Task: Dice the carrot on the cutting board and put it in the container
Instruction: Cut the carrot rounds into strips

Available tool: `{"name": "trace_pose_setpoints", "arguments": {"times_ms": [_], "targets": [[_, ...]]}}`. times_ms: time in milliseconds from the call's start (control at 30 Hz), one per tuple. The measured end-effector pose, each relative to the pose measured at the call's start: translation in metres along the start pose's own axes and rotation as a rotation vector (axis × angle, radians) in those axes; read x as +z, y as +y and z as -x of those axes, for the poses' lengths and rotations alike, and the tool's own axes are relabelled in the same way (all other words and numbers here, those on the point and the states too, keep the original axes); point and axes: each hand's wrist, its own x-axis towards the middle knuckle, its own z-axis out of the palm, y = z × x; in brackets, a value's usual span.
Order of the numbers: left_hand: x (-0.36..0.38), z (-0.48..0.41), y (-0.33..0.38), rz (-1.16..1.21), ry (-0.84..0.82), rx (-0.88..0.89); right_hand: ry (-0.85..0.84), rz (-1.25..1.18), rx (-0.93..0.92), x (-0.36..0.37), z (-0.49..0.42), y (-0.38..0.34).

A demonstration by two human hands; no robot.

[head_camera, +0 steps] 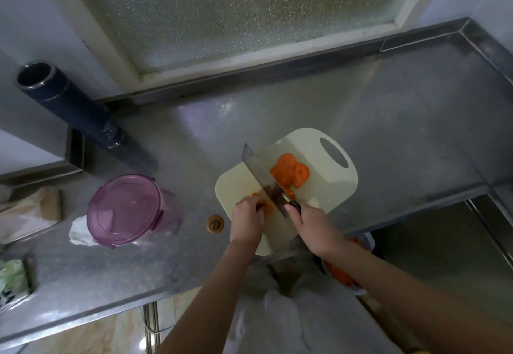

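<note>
worktop (388, 117): stainless steel, runs across the middle of the frame.
cutting board (327, 187): cream plastic, flat on the worktop, centre-right of frame, handle hole at its upper right.
carrot slices (290, 171): orange heap at mid board, just right of the blade, touching it.
carrot piece (266, 206): small, at the board's lower left, half hidden under fingers, just left of the blade.
knife (259, 171): broad cleaver-type blade, diagonal from upper left to lower right across the board, between the heap and the piece. Cannot tell if the edge meets the board.
left hand (245, 220): grip clenched down on the carrot piece, fingers curled over it, pinning it to the board.
right hand (312, 226): grip wrapped round the knife's dark handle at the board's lower edge.
container (125, 209): round, purple, translucent, lid clipped on. On the worktop left of centre, well apart from the board.
orange ring (215, 223): on the worktop between container and board, near the left wrist.
white wrap (79, 231): crumpled, touching the container's lower left.
dark tube (69, 103): upper left of frame, tilted, open end up.
frosted window (236, 14): top of frame, behind the worktop.
sink (444, 242): lower right, steel.
</note>
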Motion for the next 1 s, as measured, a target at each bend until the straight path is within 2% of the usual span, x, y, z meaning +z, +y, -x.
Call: {"name": "trace_pose_setpoints", "arguments": {"times_ms": [433, 733, 833, 933, 1000], "targets": [[-0.003, -0.003, 0.001, 0.085, -0.015, -0.103, -0.004, 0.051, -0.005, 0.017, 0.006, 0.004], [-0.003, -0.006, 0.0, 0.088, -0.031, -0.15, 0.095, 0.374, -0.07, 0.033, 0.002, -0.003], [-0.003, -0.007, -0.001, 0.09, -0.031, -0.148, 0.074, 0.344, -0.043, 0.034, -0.001, -0.004], [-0.001, -0.008, -0.003, 0.079, -0.034, -0.144, 0.025, 0.202, 0.009, 0.031, -0.004, -0.002], [0.0, -0.008, -0.003, 0.075, -0.04, -0.142, 0.018, 0.215, -0.003, 0.029, -0.005, -0.001]]}}
